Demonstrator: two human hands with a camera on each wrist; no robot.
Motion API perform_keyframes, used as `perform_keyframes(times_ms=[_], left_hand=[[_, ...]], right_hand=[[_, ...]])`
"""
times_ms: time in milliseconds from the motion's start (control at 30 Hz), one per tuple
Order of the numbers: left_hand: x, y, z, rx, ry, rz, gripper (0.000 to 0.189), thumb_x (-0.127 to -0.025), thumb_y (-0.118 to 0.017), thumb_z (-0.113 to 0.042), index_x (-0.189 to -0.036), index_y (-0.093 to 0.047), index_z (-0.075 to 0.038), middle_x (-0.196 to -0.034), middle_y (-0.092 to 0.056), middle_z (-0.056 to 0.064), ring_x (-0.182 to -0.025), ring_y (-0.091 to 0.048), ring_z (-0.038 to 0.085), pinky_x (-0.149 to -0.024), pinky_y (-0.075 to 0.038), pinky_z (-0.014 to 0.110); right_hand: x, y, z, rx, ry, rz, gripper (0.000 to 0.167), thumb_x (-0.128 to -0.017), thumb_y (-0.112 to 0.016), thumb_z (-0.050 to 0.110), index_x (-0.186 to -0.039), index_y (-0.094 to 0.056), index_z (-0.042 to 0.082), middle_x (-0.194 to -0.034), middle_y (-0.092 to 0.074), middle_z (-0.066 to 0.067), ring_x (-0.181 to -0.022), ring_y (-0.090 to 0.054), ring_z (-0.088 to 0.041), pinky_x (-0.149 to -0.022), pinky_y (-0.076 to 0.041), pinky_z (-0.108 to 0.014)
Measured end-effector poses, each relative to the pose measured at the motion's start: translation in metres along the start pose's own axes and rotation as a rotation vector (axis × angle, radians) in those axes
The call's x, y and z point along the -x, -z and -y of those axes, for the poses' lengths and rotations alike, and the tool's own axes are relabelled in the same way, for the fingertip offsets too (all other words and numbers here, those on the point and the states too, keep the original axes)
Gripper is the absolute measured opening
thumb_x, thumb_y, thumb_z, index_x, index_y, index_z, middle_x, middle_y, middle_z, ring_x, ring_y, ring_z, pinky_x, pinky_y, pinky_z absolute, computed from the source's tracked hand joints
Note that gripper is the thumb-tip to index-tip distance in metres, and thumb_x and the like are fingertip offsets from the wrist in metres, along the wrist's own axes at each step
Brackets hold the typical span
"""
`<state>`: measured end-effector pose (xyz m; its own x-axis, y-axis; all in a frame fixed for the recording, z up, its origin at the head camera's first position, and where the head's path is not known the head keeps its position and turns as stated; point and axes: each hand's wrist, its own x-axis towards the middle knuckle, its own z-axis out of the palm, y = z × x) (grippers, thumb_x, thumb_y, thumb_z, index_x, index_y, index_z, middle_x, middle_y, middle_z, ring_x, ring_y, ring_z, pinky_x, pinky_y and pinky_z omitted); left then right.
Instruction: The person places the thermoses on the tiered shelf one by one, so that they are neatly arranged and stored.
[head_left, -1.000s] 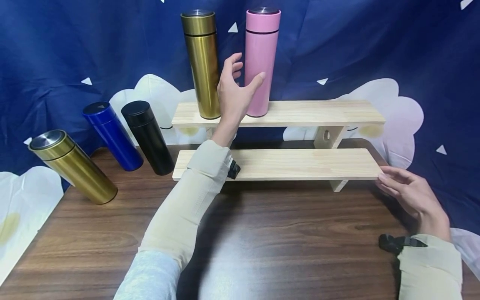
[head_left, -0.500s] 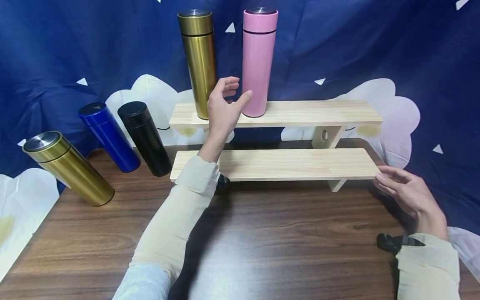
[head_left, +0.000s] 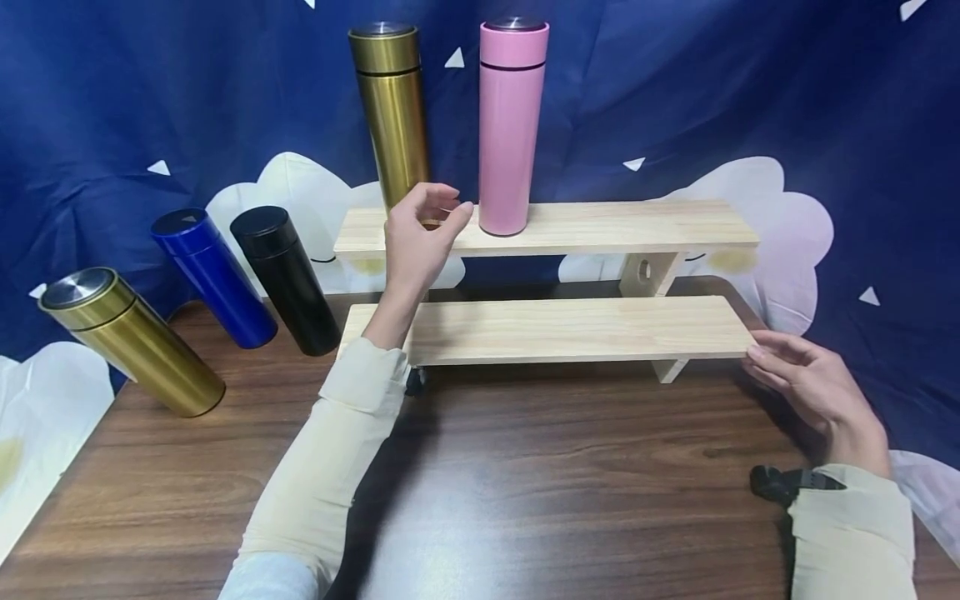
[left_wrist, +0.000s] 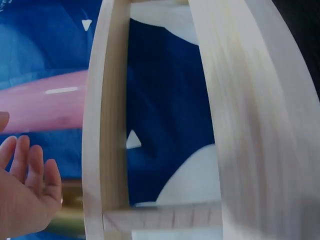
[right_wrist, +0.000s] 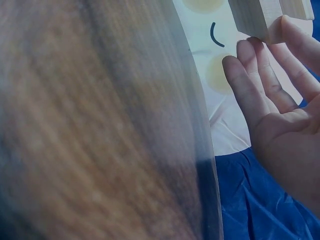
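Note:
My left hand (head_left: 415, 242), its fingers loosely bent and holding nothing, is in front of the upper board of a two-tier wooden shelf (head_left: 585, 329). It overlaps the lower part of a tall gold thermos (head_left: 390, 125). Just right of the hand, a pink thermos (head_left: 512, 142) stands upright on the same board. In the left wrist view the fingers (left_wrist: 36, 165) are apart from the pink thermos. My right hand (head_left: 825, 387) pinches the right end of the lower board between thumb and fingers; the right wrist view has its fingertips at the wood's corner (right_wrist: 272, 25).
To the left of the shelf, a black thermos (head_left: 288, 283), a blue thermos (head_left: 217, 279) and a shorter gold thermos (head_left: 138, 346) stand on the brown wooden table (head_left: 570, 483). A dark blue cloth (head_left: 712, 83) with white cloud shapes hangs close behind.
My left hand has moved down and to the left, away from the pink thermos, and its fingers have relaxed. My right hand has stayed at the shelf's end. Both thermoses on the upper board stay put.

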<state>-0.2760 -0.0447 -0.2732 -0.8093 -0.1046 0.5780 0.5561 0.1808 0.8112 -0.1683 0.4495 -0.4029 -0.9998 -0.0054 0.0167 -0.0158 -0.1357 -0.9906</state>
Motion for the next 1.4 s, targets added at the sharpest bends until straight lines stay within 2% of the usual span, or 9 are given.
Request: perform_keyframes(times_ms=[200,333,567,700,800,1000,1100,1233,1400], left_hand=[[0.005,0.018,0.002,-0.08,-0.055,0.001,0.025,-0.089,-0.075,-0.014,-0.11,-0.07,-0.001,-0.093,-0.073,0.012,-0.081,-0.066,0.015,-0.075,-0.05,0.025],[0.006,0.028,0.001,-0.139,-0.065,0.002,0.026,-0.089,-0.076,-0.018,-0.108,-0.07,-0.001,-0.091,-0.073,0.01,-0.08,-0.064,0.014,-0.073,-0.049,0.025],[0.011,0.041,0.005,-0.253,-0.039,0.003,0.029,-0.089,-0.077,-0.025,-0.106,-0.072,-0.003,-0.093,-0.073,0.008,-0.085,-0.064,0.014,-0.072,-0.046,0.023],[0.016,0.05,0.012,-0.313,-0.035,-0.001,0.03,-0.09,-0.076,-0.027,-0.109,-0.072,-0.004,-0.098,-0.074,0.008,-0.091,-0.064,0.017,-0.078,-0.049,0.031],[0.02,0.058,0.017,-0.377,-0.073,-0.013,0.031,-0.091,-0.075,-0.028,-0.109,-0.072,-0.003,-0.103,-0.073,0.009,-0.095,-0.063,0.021,-0.082,-0.05,0.04],[0.026,0.078,0.025,-0.509,-0.194,-0.087,0.033,-0.089,-0.077,-0.029,-0.107,-0.073,-0.002,-0.101,-0.072,0.012,-0.096,-0.064,0.027,-0.087,-0.046,0.044],[0.027,0.089,0.028,-0.529,-0.21,-0.142,0.035,-0.089,-0.076,-0.031,-0.107,-0.074,-0.002,-0.099,-0.073,0.013,-0.095,-0.064,0.028,-0.088,-0.044,0.044],[0.027,0.102,0.03,-0.497,-0.21,-0.213,0.035,-0.09,-0.075,-0.032,-0.105,-0.074,-0.001,-0.096,-0.073,0.014,-0.091,-0.064,0.028,-0.086,-0.045,0.042],[0.031,0.114,0.032,-0.48,-0.198,-0.282,0.033,-0.091,-0.074,-0.032,-0.101,-0.075,0.0,-0.093,-0.073,0.013,-0.087,-0.064,0.026,-0.078,-0.045,0.035]], right_hand=[[0.001,0.001,0.001,-0.014,-0.005,0.007,0.032,-0.096,-0.059,-0.01,-0.11,-0.073,0.015,-0.101,-0.076,0.0,-0.094,-0.073,-0.01,-0.081,-0.055,-0.021],[0.003,0.001,0.001,-0.015,-0.004,0.005,0.033,-0.096,-0.058,-0.011,-0.111,-0.073,0.015,-0.1,-0.076,0.0,-0.093,-0.073,-0.01,-0.081,-0.055,-0.021],[0.003,0.002,0.001,0.035,-0.011,-0.031,0.031,-0.095,-0.063,-0.008,-0.109,-0.073,0.017,-0.098,-0.075,0.003,-0.091,-0.073,-0.008,-0.078,-0.055,-0.02],[0.002,0.002,0.001,0.033,-0.021,-0.041,0.031,-0.094,-0.064,-0.009,-0.108,-0.073,0.017,-0.098,-0.076,0.003,-0.09,-0.073,-0.008,-0.078,-0.056,-0.021],[0.002,0.001,0.0,-0.008,-0.02,-0.025,0.032,-0.094,-0.061,-0.012,-0.107,-0.074,0.015,-0.097,-0.076,0.0,-0.09,-0.073,-0.011,-0.078,-0.056,-0.022],[0.002,0.0,-0.001,-0.04,-0.014,-0.008,0.033,-0.095,-0.058,-0.013,-0.108,-0.074,0.013,-0.097,-0.076,-0.002,-0.09,-0.074,-0.012,-0.078,-0.056,-0.022],[0.001,-0.001,-0.001,-0.078,-0.015,-0.001,0.034,-0.095,-0.056,-0.015,-0.107,-0.075,0.011,-0.097,-0.076,-0.004,-0.09,-0.074,-0.013,-0.079,-0.056,-0.024],[0.0,-0.002,-0.001,-0.094,-0.027,-0.01,0.034,-0.095,-0.056,-0.015,-0.106,-0.075,0.011,-0.096,-0.076,-0.005,-0.089,-0.074,-0.014,-0.079,-0.057,-0.025],[-0.002,-0.002,0.0,-0.113,-0.028,-0.013,0.033,-0.095,-0.056,-0.015,-0.106,-0.075,0.01,-0.096,-0.076,-0.006,-0.089,-0.074,-0.015,-0.079,-0.057,-0.025]])
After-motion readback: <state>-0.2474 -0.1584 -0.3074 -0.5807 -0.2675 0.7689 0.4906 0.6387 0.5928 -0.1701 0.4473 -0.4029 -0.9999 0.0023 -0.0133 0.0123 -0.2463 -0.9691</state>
